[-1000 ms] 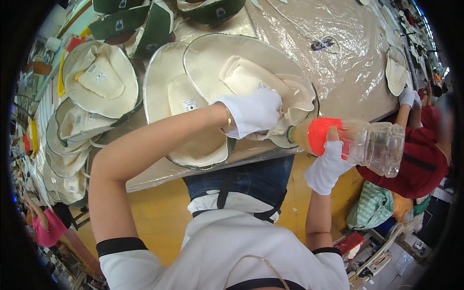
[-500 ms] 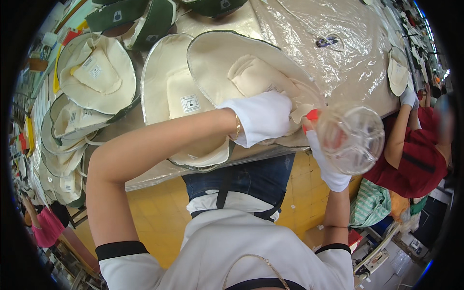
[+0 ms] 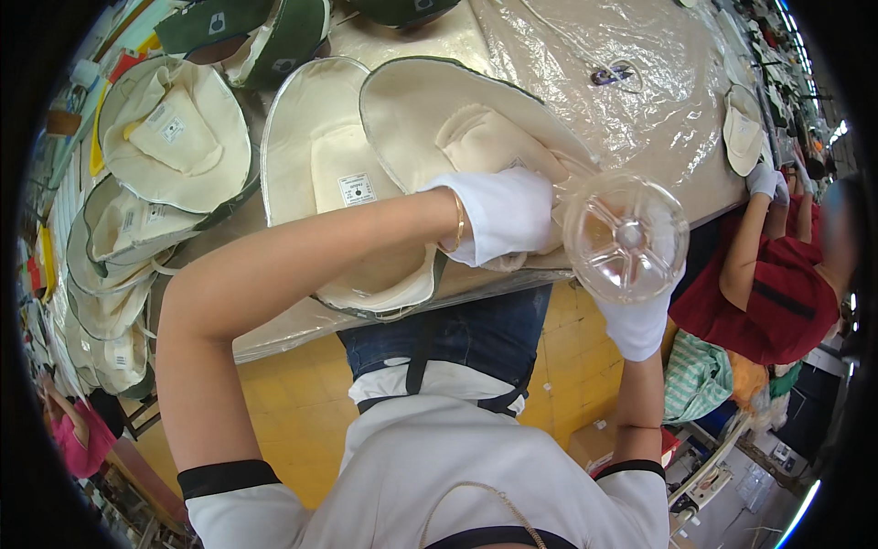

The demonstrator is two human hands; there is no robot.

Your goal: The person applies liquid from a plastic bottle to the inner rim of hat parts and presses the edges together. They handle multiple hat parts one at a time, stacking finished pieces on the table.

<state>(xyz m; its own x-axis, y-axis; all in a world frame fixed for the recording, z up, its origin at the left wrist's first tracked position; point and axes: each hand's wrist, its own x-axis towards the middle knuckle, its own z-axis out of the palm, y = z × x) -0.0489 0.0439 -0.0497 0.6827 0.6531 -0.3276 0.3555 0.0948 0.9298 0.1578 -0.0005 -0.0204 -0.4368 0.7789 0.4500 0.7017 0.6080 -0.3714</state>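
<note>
In front of me, a hat (image 3: 439, 87) with cream lining and a dark green edge lies inside up on the plastic-covered table. My left hand (image 3: 503, 215), in a white glove, is closed on its near right part, the fingertips hidden in the cloth. My gloved right hand (image 3: 636, 320) grips a clear plastic bottle (image 3: 631, 236), whose round ribbed base faces up toward me over the hat's right edge. The bottle hides its own top and most of the right fingers. Beneath my left forearm and partly under the first hat lies a second cream-lined hat (image 3: 302, 119).
Stacked cream-lined hats (image 3: 215, 151) stand at the left, and green hats (image 3: 283, 50) at the back. Small purple-handled snips (image 3: 611, 75) lie on the plastic sheet (image 3: 549, 55). At the right, a person in red (image 3: 777, 293) works with gloved hands near another hat (image 3: 743, 133).
The bottle has tipped and shifted left, so its base faces me more squarely and its red top is now hidden. My left hand stays at the hat.
</note>
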